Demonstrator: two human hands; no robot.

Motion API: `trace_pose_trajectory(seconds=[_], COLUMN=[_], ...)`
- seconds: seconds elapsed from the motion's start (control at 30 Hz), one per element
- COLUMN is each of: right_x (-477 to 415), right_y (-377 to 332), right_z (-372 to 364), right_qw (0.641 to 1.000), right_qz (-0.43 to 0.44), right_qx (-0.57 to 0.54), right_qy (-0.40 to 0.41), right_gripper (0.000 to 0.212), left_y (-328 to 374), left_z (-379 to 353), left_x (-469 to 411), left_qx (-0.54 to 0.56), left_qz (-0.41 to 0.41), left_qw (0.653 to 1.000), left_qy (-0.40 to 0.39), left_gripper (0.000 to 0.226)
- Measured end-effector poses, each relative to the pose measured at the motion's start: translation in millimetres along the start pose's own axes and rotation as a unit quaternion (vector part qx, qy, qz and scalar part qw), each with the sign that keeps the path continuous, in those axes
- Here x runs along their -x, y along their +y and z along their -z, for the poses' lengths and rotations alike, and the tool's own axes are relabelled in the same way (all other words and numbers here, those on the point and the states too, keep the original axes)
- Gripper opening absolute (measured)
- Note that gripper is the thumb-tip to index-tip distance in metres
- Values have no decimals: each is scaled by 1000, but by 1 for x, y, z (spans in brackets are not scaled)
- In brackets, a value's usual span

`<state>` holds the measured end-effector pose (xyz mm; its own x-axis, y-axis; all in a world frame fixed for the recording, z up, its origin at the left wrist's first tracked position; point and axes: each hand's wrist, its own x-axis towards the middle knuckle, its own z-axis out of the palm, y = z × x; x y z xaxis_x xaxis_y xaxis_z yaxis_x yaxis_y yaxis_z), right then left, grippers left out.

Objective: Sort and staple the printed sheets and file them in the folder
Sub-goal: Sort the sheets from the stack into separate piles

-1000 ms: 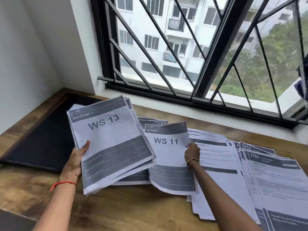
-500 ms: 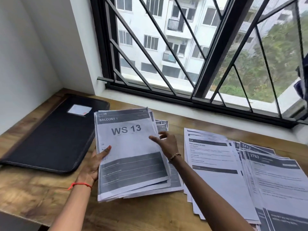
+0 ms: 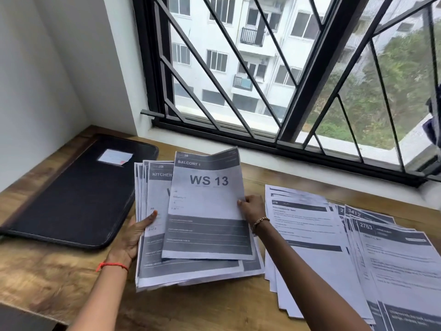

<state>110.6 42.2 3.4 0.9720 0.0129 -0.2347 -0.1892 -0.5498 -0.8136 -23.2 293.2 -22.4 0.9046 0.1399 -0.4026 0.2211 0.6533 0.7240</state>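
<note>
A sheet headed "BALCONY 1, WS 13" (image 3: 207,201) is raised a little over a stack of printed sheets (image 3: 191,271); my right hand (image 3: 250,209) pinches its right edge. My left hand (image 3: 136,232) grips the stack's left side, thumb on a sheet headed "KITCHEN" (image 3: 160,187). A closed black folder (image 3: 76,199) with a white label lies flat to the left of the stack. No stapler is in view.
More printed sheets (image 3: 310,235) lie fanned on the wooden table (image 3: 214,304) to the right, some numbered 3412 and 2763. A barred window (image 3: 286,91) and its sill run along the back. A white wall stands at the left.
The stack has come down onto the table beside the folder. My right hand has moved from the WS 11 sheet to the WS 13 sheet's right edge, shifting it right and uncovering the KITCHEN sheet.
</note>
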Motion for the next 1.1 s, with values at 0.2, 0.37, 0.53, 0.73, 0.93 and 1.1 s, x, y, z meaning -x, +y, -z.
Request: trace_pose_trajectory(seconds=[0.2, 0.37, 0.53, 0.73, 0.93, 1.1], right_x=[-18, -14, -18, -7, 4, 10], right_y=[25, 36, 38, 19, 8, 15], right_z=[22, 38, 28, 8, -16, -19], right_qw=[986, 967, 979, 975, 962, 961], right_qz=[-88, -132, -117, -47, -7, -40], right_qx=[78, 132, 118, 212, 267, 271], right_qy=[115, 171, 119, 49, -48, -46], right_gripper=[22, 28, 22, 48, 100, 114], left_y=[8, 18, 24, 21, 25, 35], left_z=[11, 28, 28, 25, 20, 21], left_x=[2, 6, 11, 7, 2, 1], left_qx=[-31, -24, -19, -23, -33, -22], left_qz=[-48, -74, -92, -83, -99, -117], left_qw=[996, 993, 992, 993, 992, 991], left_qy=[61, 84, 81, 78, 64, 55], left_gripper=[38, 32, 24, 29, 27, 25])
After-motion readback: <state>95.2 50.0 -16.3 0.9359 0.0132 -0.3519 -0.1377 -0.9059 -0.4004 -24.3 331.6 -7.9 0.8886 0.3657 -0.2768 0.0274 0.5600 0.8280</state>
